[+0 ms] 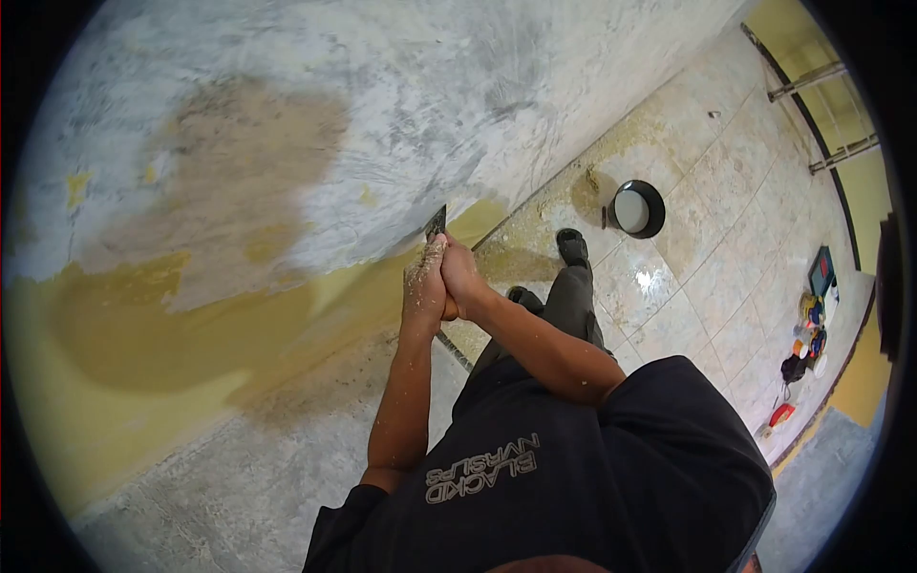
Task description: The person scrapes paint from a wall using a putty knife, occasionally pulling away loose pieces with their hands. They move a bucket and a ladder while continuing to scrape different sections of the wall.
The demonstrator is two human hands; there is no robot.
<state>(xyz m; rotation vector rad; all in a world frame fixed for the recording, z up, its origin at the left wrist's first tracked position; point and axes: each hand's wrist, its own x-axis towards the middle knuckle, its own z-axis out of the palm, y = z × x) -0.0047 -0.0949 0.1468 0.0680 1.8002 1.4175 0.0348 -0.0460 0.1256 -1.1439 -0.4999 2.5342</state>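
Observation:
My left hand point(423, 283), speckled with pale crumbs, is closed together with my right hand point(463, 278) around a scraper point(437, 222). Its dark blade points up and away from me, and its tip meets the wall or comes very near it. Most of the handle is hidden by my fingers. In front stands the wall point(401, 115), scraped to a patchy white-grey surface. Yellow paint point(353, 310) is left along its lower band, and a brownish patch point(250, 158) marks the left part.
A black bucket point(655, 222) with whitish contents stands on the tiled floor point(702, 286), right of my feet point(572, 247). Crumbs lie along the wall's base. Several small items and a red object point(782, 414) sit far right. Metal bars point(807, 82) are at upper right.

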